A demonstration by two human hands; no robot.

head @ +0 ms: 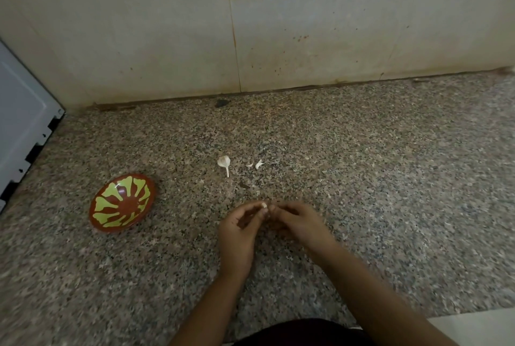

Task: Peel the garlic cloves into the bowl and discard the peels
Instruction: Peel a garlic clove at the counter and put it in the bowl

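- A person works a single clove (263, 205) over a speckled stone counter (390, 178). It is held to the right of the red-and-green bowl (122, 205) and well apart from it.
- The left hand (239, 230) is the nearer of the two to the bowl. Its thumb and fingers are curled in and pinch the clove at their tips, so the pale end shows just above them.
- The right hand (298, 223) comes in from the side away from the bowl. Its fingers are bent and meet the clove tip to tip with the left, though motion blur hides whether they have hold of the skin itself.
- The clove is too small and too covered to show which way its long axis runs.
- The bowl looks empty, so the job appears to be in its early stage. A peeled clove would have to travel leftward across bare counter to reach it, a carry that suits the left hand.
- Beyond the hands, to the right of the bowl and farther back, lie the rest of the garlic head (224, 163) with its stalk, and a few peel scraps (258, 164) just beside it, not yet discarded.
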